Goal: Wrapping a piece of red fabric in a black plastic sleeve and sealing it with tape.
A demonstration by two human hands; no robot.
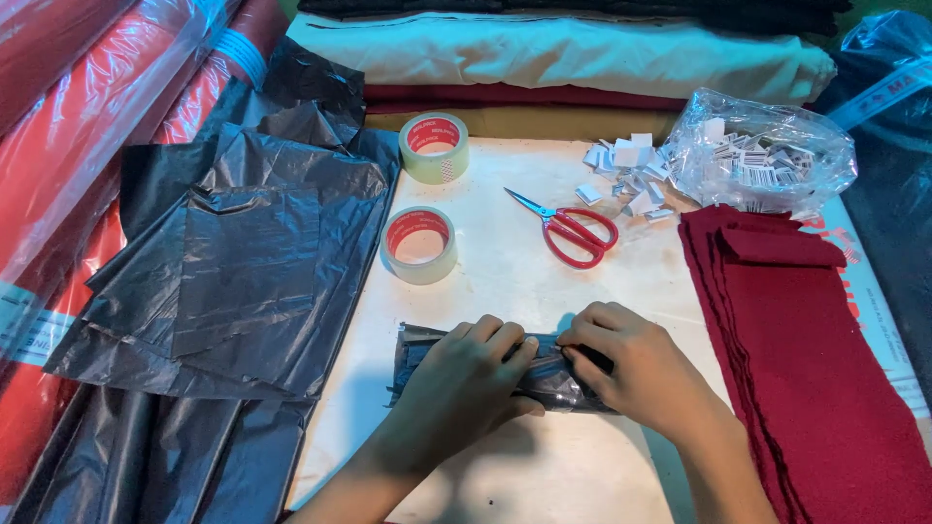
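Black plastic, a small wrapped packet point(505, 369), lay near the front of the white board point(505, 272) under both our hands. Left hand point(464, 383) pressed flat, fingers half curled over it; right hand point(631, 364) pinched its right end. Its middle was hidden by our fingers. Bare board lay ahead of it. Dark red cloth pieces point(806, 359) edged the right, black bags point(233, 262) the left. Farther off: two tape rolls point(419, 245), red scissors point(573, 231), white tags point(626, 170) and a clear bag point(767, 150) holding more.
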